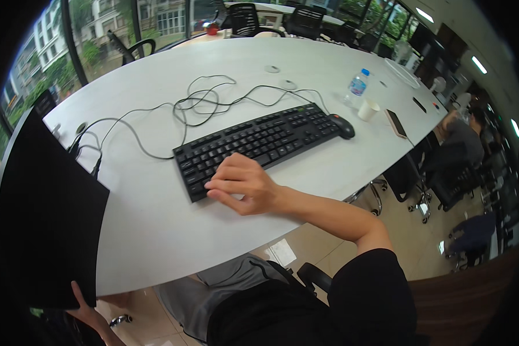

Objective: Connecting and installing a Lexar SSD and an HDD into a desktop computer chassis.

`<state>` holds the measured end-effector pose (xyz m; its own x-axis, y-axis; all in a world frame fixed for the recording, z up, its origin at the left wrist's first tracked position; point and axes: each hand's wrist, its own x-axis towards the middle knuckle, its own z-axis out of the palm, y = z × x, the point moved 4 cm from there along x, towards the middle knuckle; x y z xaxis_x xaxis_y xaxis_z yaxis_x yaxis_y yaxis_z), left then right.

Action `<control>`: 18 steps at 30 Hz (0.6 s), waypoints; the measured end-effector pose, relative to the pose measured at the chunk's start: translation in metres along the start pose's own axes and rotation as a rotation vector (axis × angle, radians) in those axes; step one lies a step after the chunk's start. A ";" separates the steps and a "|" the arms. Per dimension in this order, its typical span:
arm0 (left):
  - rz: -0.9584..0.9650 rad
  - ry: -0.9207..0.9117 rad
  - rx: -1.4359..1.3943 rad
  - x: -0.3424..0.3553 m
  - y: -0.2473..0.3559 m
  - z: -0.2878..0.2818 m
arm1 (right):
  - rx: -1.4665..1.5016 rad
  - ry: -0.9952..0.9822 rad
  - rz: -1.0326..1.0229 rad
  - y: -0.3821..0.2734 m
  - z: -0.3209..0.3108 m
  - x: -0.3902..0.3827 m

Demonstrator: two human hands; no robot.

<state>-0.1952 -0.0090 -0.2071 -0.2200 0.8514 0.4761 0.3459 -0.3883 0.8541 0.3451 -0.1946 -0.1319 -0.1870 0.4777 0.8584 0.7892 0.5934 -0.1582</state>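
Observation:
My right hand [242, 184] is over the left end of a black keyboard [271, 138], fingers loosely bent and slightly apart, with nothing visible in them. At the lower left, my left hand [82, 305] grips the lower edge of a black monitor [49, 207]; part of it is hidden behind the screen. A black mouse [341, 126] sits at the keyboard's right end. Thin black cables [138, 139] lie in loops behind the keyboard and run toward the monitor.
The white desk [155, 242] also holds a water bottle [357, 86], paper cup [368, 110] and phone [395, 123]. Black chairs [303, 23] stand beyond it by tall windows. At the right, another person [467, 138] sits among chairs. A chair armrest [314, 277] is beside me.

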 end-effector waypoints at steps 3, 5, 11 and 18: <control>-0.044 0.146 -0.148 -0.013 0.022 0.013 | 0.046 0.049 -0.051 -0.006 0.006 0.005; -0.014 0.167 -0.045 -0.018 0.038 0.010 | 0.088 0.089 -0.061 -0.006 0.017 0.006; -0.078 0.178 -0.023 -0.056 0.076 0.084 | -0.013 0.096 -0.082 -0.007 0.006 -0.003; 0.193 0.183 0.674 -0.063 0.093 0.118 | -0.086 0.165 -0.105 0.000 0.014 -0.005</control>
<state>-0.0420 -0.0571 -0.1821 -0.2274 0.6941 0.6830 0.8683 -0.1730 0.4649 0.3381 -0.1876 -0.1434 -0.1782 0.2991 0.9374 0.8187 0.5735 -0.0274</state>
